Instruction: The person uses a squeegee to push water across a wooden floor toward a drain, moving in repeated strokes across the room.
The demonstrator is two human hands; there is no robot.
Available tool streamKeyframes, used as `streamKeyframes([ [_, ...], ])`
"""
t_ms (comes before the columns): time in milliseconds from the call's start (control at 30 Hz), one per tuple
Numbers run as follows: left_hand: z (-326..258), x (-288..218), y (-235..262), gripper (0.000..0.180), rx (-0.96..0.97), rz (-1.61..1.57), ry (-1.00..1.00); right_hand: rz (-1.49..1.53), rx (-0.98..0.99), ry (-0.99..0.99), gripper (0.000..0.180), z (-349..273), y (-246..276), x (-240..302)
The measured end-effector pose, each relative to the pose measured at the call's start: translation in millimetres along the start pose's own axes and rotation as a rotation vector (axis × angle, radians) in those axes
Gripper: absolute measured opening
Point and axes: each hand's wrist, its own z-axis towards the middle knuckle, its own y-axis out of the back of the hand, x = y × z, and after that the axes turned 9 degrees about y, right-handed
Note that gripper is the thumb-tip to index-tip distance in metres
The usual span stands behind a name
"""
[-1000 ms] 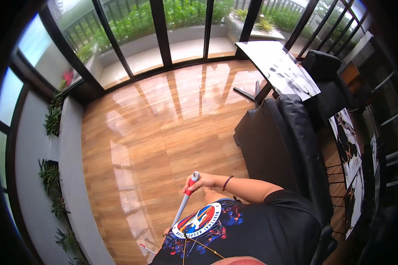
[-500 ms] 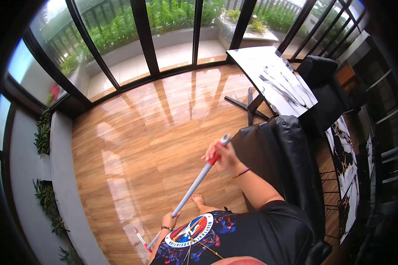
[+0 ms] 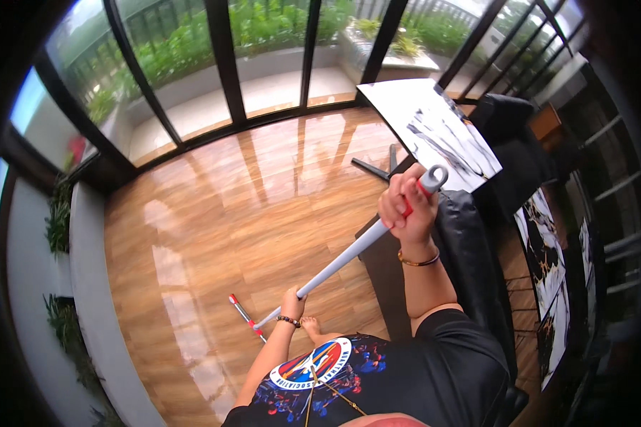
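Observation:
With both hands I hold a floor squeegee (image 3: 345,257) by its long grey pole, which slopes from upper right down to lower left. My right hand (image 3: 408,206) is closed around the red grip near the top, just below a grey end cap with a hanging hole. Lower on the pole, my left hand (image 3: 292,304) wraps round it, close to my body. The narrow red-and-grey head (image 3: 242,310) is on the wooden floor (image 3: 192,235), just left of my left hand; its lower end is partly hidden by my left forearm. My bare foot (image 3: 310,326) shows beside the left wrist.
A black sofa (image 3: 470,249) stands close on my right, behind my right arm. Ahead of it is a marble-patterned table (image 3: 434,128) with a dark crossed base. Glass doors with black frames (image 3: 224,64) line the far side. A low grey planter ledge (image 3: 96,285) runs along the left.
My right hand has risen and moved right with the top of the pole. The left hand has shifted up and right, and the squeegee head has moved forward, showing more of itself.

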Motion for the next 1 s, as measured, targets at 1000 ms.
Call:
streamKeyframes([
  [1000, -75, 131, 161, 0.014, -0.179, -0.054, 0.126, 0.169, 0.402, -0.069, 0.033, -73, -210, -81],
])
